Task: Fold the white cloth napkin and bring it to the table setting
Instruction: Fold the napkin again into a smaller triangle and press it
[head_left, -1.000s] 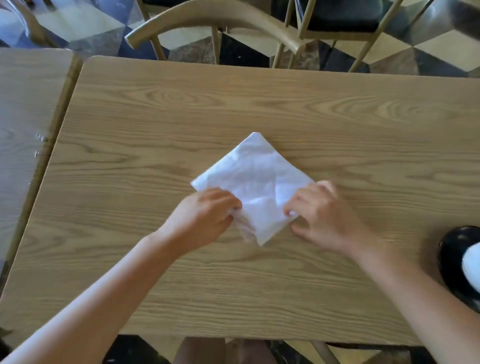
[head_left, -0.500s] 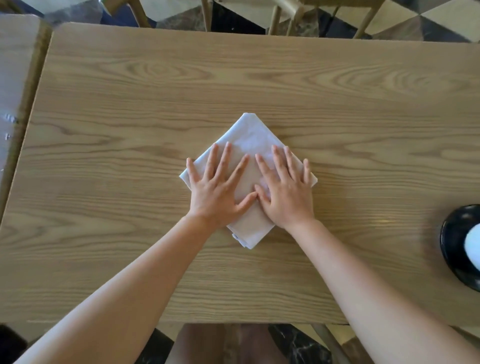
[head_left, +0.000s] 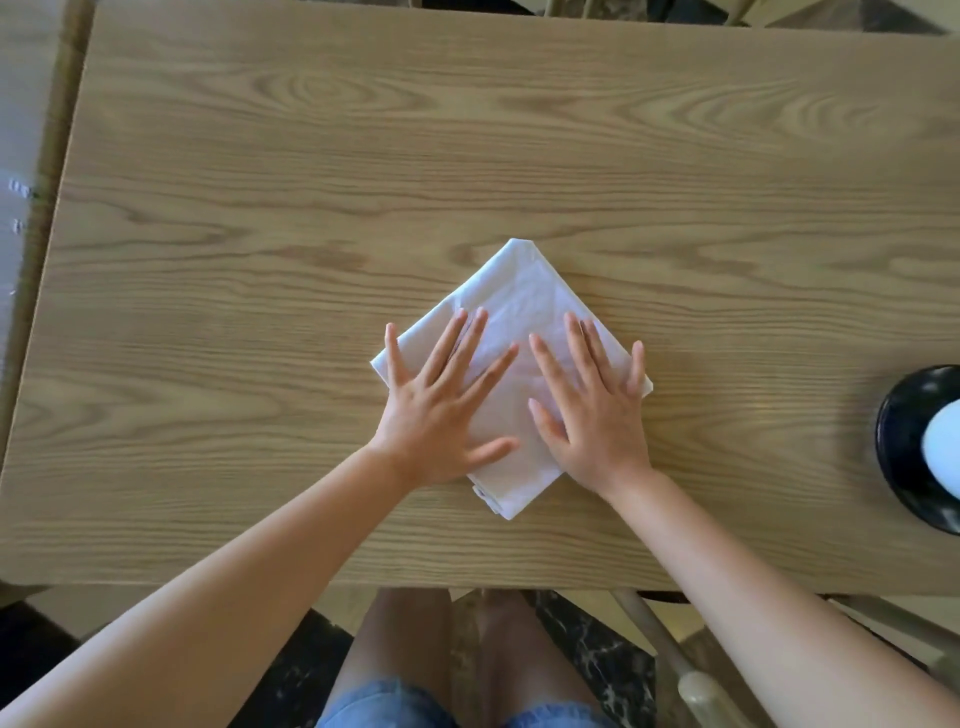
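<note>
Your white napkin (head_left: 511, 332) lies folded into a square, turned like a diamond, near the middle of the wooden table (head_left: 311, 156). Your left hand (head_left: 439, 410) and right hand (head_left: 597, 410) both rest flat on it, palms down, fingers spread wide, gripping nothing. At the right edge sits a black dish (head_left: 904, 421) holding something white, well apart from the napkin.
</note>
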